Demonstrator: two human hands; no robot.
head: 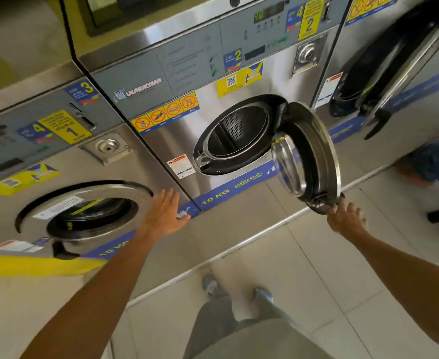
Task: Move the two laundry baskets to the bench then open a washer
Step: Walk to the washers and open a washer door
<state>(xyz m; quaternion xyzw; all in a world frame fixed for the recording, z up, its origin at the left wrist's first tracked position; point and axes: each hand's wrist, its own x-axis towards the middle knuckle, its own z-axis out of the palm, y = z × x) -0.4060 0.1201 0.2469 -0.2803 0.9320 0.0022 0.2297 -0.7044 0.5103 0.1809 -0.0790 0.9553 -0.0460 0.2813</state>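
In the head view, a row of stainless-steel front-loading washers was seen from above. The middle washer [213, 141], marked 10 KG on a blue strip along its base, stood with its round door [307, 156] swung out to the right on its hinge, so that the perforated drum [239, 128] was exposed. The right hand [345, 216] was stretched forward with fingers spread, the fingertips touching the lower rim of the open door; nothing was clasped in it. The left hand [165, 213] was held out flat and released, fingers extended, in front of the seam between the middle washer and the left washer [58, 177], near the blue strip; whether it touched the metal could not be told. The left washer's door [83, 213] was closed. The person's feet [236, 288] were planted on the tiled floor [316, 281] just before the machines. No laundry baskets were in sight.
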